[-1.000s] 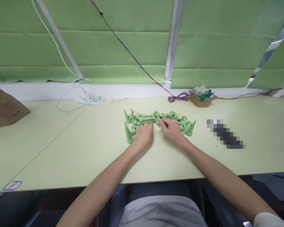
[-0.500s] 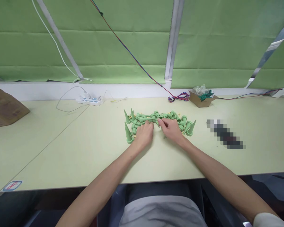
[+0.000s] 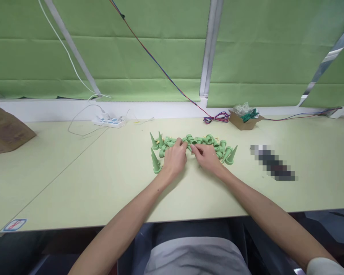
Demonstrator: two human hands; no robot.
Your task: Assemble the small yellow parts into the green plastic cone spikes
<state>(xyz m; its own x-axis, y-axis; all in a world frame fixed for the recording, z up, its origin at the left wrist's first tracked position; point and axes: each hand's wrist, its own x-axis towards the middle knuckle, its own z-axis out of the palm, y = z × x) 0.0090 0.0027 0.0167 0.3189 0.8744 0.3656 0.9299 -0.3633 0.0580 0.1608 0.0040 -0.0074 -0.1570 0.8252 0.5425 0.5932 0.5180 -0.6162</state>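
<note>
Spikes point(image 3: 189, 138), green ones, cluttered the surface point(image 3: 103, 183) mid-frame; your right grip point(image 3: 208, 156) had a green piece point(image 3: 189, 147) pinched, but I couldn't tell if your left grip point(image 3: 175, 158) held anything.

Big green blinds point(image 3: 149, 65) hung in front of me, with grey strips point(image 3: 210, 46) between them. Below ran a low white wall point(image 3: 169, 109), then a long pale yellow tabletop point(image 3: 88, 183). It was dark underneath.

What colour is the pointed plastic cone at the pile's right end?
Light green: that pointed plastic cone shows best in the head view.
</note>
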